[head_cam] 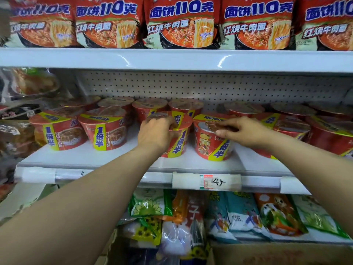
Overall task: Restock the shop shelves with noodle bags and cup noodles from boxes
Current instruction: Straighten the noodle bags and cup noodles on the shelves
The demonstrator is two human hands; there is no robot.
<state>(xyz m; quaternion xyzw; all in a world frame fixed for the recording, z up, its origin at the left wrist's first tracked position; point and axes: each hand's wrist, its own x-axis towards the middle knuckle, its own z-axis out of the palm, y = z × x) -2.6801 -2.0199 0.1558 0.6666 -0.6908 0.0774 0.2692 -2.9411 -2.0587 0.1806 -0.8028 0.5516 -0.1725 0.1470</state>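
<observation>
The left hand (154, 131) reaches onto a white shelf (95, 156), fingers curled over the lid rim of a red cup noodle (181, 139) with a yellow band, gripping it from above. Just to its right, the right hand (246, 132) pinches the lid edge of a second cup noodle (210, 146) between thumb and fingers. Both cups sit on the shelf near its front edge, just beside each other.

To the left of the left hand stand two matching cups (103, 131), and more cups (150, 106) line the row behind both hands. Further cups (324, 134) crowd the shelf to the right of the right hand.

Above the hands, red noodle bags (181, 25) fill the upper shelf. Below the wrists, a price label (207, 181) is fixed to the shelf edge, and colourful snack bags (242, 213) lie on the shelf underneath.
</observation>
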